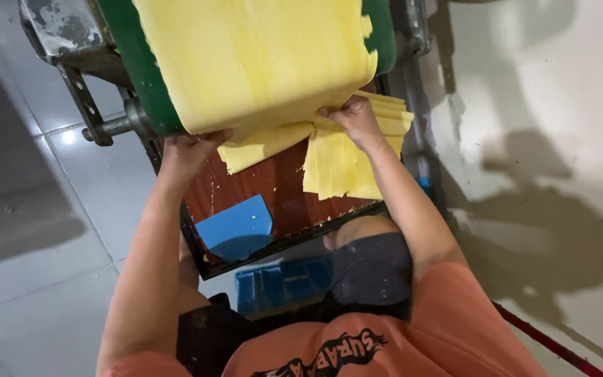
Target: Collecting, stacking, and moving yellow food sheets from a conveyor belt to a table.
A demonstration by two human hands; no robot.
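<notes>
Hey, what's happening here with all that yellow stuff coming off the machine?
A person in an orange shirt is taking a wide yellow dough sheet off a green conveyor belt. The left hand and the right hand both grip the sheet's lower edge where it hangs over the belt's end. Below, cut yellow sheets lie stacked on a reddish-brown wooden board, with a blue plastic scraper lying near its front edge.
</notes>
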